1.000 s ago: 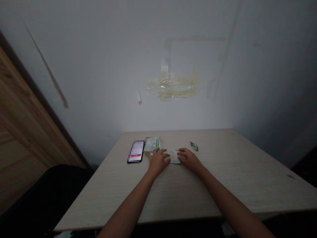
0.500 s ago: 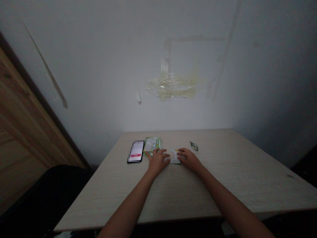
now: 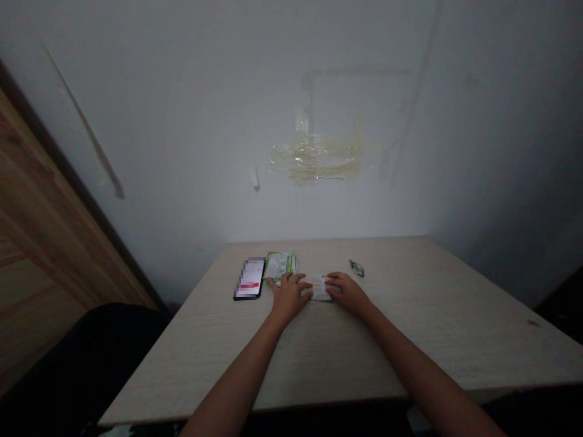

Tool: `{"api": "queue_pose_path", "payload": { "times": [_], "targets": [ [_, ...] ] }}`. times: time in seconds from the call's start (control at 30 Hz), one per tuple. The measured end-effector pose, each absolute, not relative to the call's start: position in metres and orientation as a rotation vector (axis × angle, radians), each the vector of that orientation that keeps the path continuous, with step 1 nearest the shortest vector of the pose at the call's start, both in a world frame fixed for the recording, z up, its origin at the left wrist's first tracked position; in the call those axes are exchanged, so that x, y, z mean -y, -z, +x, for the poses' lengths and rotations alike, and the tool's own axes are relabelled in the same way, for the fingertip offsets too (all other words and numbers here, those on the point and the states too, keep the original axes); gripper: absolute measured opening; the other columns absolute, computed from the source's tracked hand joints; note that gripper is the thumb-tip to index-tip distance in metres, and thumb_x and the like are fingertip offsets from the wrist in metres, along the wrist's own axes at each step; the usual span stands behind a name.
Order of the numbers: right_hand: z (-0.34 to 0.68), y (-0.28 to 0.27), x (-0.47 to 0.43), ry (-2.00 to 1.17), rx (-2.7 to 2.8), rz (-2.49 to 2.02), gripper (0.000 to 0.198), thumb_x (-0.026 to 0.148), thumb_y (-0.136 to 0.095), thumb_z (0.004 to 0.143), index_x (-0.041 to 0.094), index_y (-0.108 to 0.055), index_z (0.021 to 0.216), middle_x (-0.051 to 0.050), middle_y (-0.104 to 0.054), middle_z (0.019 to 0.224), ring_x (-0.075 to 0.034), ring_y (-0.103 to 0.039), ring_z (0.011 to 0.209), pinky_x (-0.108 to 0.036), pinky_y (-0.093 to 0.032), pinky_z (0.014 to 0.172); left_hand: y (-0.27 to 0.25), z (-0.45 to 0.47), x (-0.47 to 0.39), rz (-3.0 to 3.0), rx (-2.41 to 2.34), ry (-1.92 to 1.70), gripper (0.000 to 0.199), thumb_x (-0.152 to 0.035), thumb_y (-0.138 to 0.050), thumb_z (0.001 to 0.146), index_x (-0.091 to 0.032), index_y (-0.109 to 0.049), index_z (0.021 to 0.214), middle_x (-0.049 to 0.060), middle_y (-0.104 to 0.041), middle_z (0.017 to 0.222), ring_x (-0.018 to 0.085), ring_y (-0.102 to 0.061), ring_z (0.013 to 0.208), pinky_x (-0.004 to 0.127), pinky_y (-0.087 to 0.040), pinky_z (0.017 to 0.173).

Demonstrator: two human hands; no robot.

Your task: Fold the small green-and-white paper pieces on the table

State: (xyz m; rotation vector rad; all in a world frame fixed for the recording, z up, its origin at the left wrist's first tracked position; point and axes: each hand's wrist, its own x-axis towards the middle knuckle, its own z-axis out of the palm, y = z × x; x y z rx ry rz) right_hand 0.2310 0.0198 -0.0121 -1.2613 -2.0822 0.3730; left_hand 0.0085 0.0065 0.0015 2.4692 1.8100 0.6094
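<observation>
A small white printed packet (image 3: pixel 321 288) with a green edge lies on the table between my two hands. My left hand (image 3: pixel 290 296) has thumb and index finger at the packet's left edge, while its other fingers spread toward a larger green-and-white packet (image 3: pixel 281 263). From the other side my right hand (image 3: pixel 348 292) holds the small packet, its fingertips over the right edge. Whether anything lies under the fingers is hidden.
A phone (image 3: pixel 250 279) with a lit, partly blurred screen lies left of the larger packet. Beyond my right hand is a small green torn piece of wrapper (image 3: pixel 356 267). The pale table (image 3: pixel 410 340) meets a wall (image 3: pixel 182 152) bearing tape marks. A dark chair-like shape (image 3: pixel 91 358) stands at left.
</observation>
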Motion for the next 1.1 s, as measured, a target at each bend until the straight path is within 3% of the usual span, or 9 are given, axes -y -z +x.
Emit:
{"api": "queue_pose_path", "payload": {
  "times": [0.63, 0.9, 1.1],
  "targets": [
    [0.230, 0.016, -0.022, -0.334, 2.112, -1.259, 0.026, 0.025, -0.064, 0.082, 0.019, -0.073, 0.105, -0.011, -0.065, 0.122, -0.024, -0.058, 0.113, -0.040, -0.043, 0.104, -0.010, 0.005, -0.011, 2.595, -1.744, -0.570, 0.021, -0.048, -0.053, 0.090, -0.044, -0.072, 0.099, -0.006, -0.057, 0.138, 0.036, -0.035, 0.136, 0.083, 0.003, 0.103],
    [0.231, 0.020, -0.023, -0.348, 2.087, -1.233, 0.025, 0.026, -0.065, 0.081, 0.020, -0.073, 0.102, -0.011, -0.065, 0.120, -0.024, -0.058, 0.113, -0.040, -0.043, 0.103, -0.015, 0.007, -0.009, 2.598, -1.734, -0.524, 0.022, -0.051, -0.062, 0.083, -0.041, -0.072, 0.100, -0.004, -0.057, 0.137, 0.037, -0.032, 0.137, 0.081, 0.002, 0.105],
    [0.233, 0.023, -0.026, -0.381, 2.051, -1.222, 0.027, 0.025, -0.066, 0.078, 0.016, -0.071, 0.104, -0.012, -0.064, 0.119, -0.023, -0.057, 0.114, -0.039, -0.042, 0.104, -0.013, 0.008, -0.013, 2.589, -1.702, -0.522, 0.031, -0.048, -0.063, 0.082, -0.043, -0.065, 0.113, -0.003, -0.052, 0.143, 0.036, -0.030, 0.139, 0.082, -0.001, 0.104]
  ]
}}
